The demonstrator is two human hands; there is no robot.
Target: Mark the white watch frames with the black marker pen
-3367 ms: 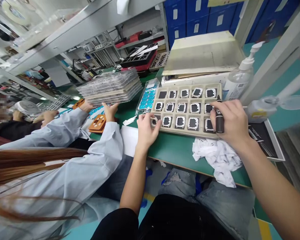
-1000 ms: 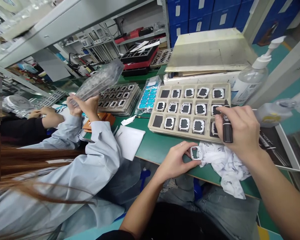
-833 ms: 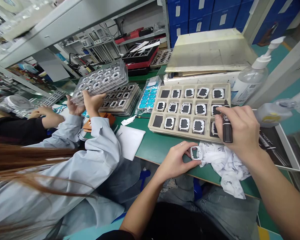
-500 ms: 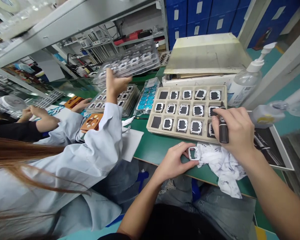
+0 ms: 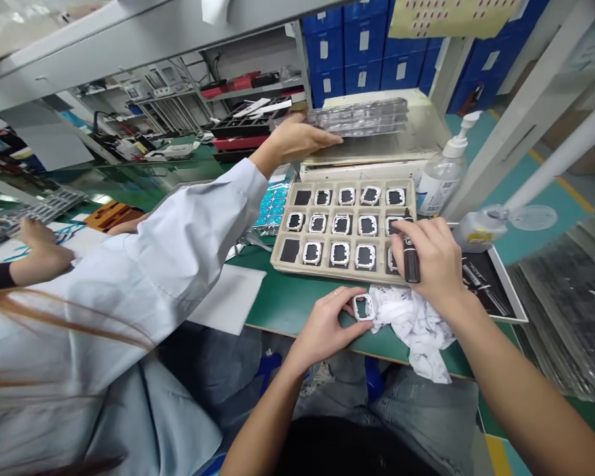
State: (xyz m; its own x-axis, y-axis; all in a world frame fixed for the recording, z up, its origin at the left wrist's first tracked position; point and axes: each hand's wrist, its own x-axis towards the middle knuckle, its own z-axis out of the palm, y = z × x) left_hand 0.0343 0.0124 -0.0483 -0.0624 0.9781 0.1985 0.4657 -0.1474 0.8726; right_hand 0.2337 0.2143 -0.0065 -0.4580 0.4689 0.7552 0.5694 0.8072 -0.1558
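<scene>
While the left hand (image 5: 327, 324) is pinching a small white frame (image 5: 363, 307) between thumb and fingertips, the other fingers are curling loosely behind it, and the frame is sitting just off the near edge of the tray (image 5: 282, 263), low over the green bench (image 5: 287, 301) and touching the crumpled white cloth (image 5: 416, 324). The right hand (image 5: 431, 258) is closing its fingers around a black marker (image 5: 410, 254), gripping it upright with the tip pointing up, and is hovering over the near right corner of the tray, covering the cells there. The beige tray is holding rows of white frames with dark centres, and two cells at its left side are showing only a black pad. The cloth is lying just in front of the tray, under the right wrist. Beyond the far right corner of the tray a clear pump bottle (image 5: 439, 175) is standing upright, and to the right of the tray a smaller bottle (image 5: 478, 228) is sitting beside a dark sheet (image 5: 480, 281). Left of the tray a blue blister pack (image 5: 272, 205) is lying, and nearer a white sheet (image 5: 225, 297) is overhanging the bench edge. A co-worker's sleeve (image 5: 178, 231) is reaching across from the left, and that person's hand (image 5: 297, 139) is resting on a stack of clear trays (image 5: 367, 118) on a flat box (image 5: 421, 142) behind the tray.
</scene>
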